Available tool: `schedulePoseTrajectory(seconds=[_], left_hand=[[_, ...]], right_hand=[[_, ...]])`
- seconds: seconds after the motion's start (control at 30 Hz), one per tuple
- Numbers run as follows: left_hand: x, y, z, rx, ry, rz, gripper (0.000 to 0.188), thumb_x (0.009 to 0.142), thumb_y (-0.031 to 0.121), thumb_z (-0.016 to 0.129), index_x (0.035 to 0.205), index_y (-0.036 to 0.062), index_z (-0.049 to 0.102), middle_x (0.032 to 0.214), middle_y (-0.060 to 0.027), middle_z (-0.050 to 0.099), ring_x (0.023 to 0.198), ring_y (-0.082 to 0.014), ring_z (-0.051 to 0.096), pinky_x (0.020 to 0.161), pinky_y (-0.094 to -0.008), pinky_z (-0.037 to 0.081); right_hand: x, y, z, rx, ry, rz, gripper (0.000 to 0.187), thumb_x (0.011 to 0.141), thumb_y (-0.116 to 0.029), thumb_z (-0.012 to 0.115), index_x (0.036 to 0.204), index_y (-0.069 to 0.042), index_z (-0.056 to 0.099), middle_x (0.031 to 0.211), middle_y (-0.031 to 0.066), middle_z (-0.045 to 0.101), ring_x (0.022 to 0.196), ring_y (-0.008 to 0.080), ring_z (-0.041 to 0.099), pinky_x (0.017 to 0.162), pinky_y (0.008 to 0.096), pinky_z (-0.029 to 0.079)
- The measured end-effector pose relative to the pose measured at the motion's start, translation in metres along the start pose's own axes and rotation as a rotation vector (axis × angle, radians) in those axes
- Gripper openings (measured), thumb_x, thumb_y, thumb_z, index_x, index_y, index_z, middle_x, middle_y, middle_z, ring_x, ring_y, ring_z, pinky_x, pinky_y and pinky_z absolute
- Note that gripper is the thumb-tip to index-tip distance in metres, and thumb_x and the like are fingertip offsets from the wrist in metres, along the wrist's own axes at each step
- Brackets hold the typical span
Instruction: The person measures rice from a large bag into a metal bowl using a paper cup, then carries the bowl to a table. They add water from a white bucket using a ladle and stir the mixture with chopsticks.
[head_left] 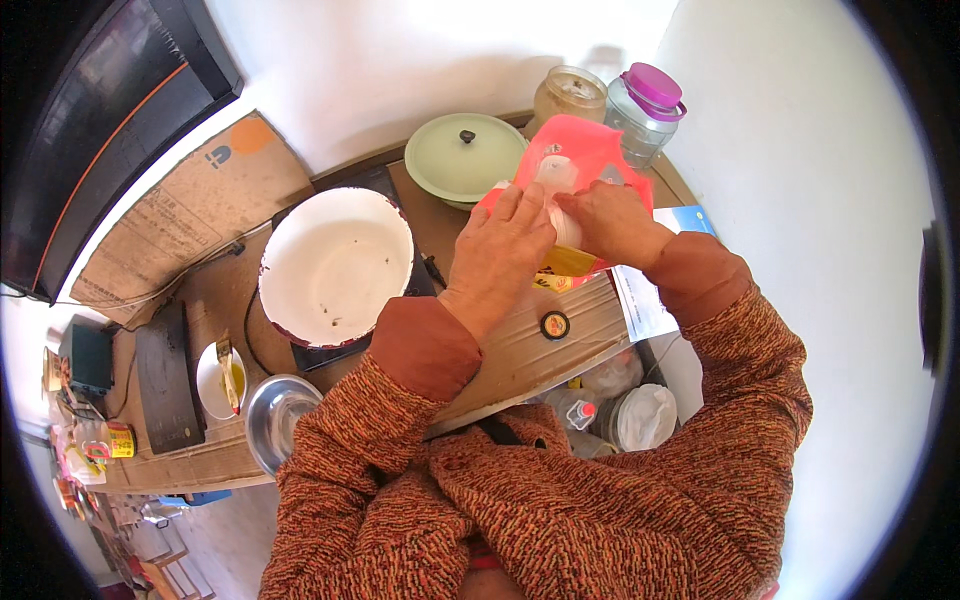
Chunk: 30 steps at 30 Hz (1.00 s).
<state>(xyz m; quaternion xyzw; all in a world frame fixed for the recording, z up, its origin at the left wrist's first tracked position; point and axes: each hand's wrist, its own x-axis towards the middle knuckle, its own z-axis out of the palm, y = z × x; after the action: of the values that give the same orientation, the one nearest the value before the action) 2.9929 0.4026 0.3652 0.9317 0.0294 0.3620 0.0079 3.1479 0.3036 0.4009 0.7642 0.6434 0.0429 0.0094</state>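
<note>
My left hand (497, 258) lies against the near left side of a pink plastic bag (590, 140), its fingers bent over the bag's edge. On the other side, my right hand (615, 225) has curled fingers closed on a white, thin-looking item (566, 222) at the bag's mouth; its kind is unclear. More white material (557, 172) shows within the pink bag. A yellow printed packet (566, 264) peeks out below my hands. The right fingertips are partly hidden. On the table just below sits a small round black-rimmed lid (554, 324).
A white enamel basin (335, 265), a pale green lidded pot (465, 155) and two jars, one purple-lidded (650, 100), stand around the bag. Further left are a steel bowl (275, 430), a white bowl with a brush (228, 375) and a dark board (168, 385). A wall rises at right.
</note>
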Motion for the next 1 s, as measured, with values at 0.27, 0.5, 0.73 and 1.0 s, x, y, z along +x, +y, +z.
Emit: schedulePoseTrajectory(seconds=[0.27,0.5,0.73,1.0], left_hand=[[0.003,0.008,-0.001,-0.018,-0.032,0.022,0.013,0.071,0.011,0.056,0.084,0.0081,0.056,0.119,-0.0111,0.048,0.113,-0.0270,0.046,0.087,-0.0356,0.042],[-0.004,-0.002,-0.009,-0.069,-0.085,0.020,0.014,0.072,0.011,0.055,0.086,0.0097,0.057,0.120,-0.0113,0.047,0.114,-0.0277,0.045,0.087,-0.0367,0.043],[-0.005,-0.002,-0.004,-0.092,-0.020,0.040,0.019,0.071,0.010,0.055,0.090,0.0098,0.057,0.120,-0.0103,0.048,0.111,-0.0273,0.048,0.085,-0.0371,0.046],[0.003,0.002,-0.006,-0.090,-0.029,0.059,0.020,0.070,0.008,0.056,0.090,0.0085,0.056,0.119,-0.0108,0.049,0.108,-0.0286,0.050,0.083,-0.0357,0.048]], right_hand=[[0.021,0.033,0.034,-0.068,-0.305,0.049,0.024,0.071,-0.023,0.061,0.087,-0.006,0.067,0.082,0.0135,0.066,0.077,0.0296,0.064,0.063,0.0419,0.050],[0.045,0.042,0.100,-0.119,-0.182,0.073,0.023,0.070,-0.019,0.062,0.087,-0.006,0.068,0.089,0.0156,0.066,0.085,0.0300,0.064,0.069,0.0412,0.050],[0.049,0.052,0.125,0.374,-0.191,0.002,0.033,0.069,-0.028,0.066,0.095,-0.007,0.065,0.099,0.0167,0.063,0.091,0.0310,0.061,0.078,0.0394,0.048],[0.028,0.034,0.039,0.677,-0.168,0.030,0.046,0.058,-0.019,0.075,0.100,-0.008,0.060,0.095,0.0149,0.064,0.089,0.0303,0.061,0.075,0.0364,0.048]])
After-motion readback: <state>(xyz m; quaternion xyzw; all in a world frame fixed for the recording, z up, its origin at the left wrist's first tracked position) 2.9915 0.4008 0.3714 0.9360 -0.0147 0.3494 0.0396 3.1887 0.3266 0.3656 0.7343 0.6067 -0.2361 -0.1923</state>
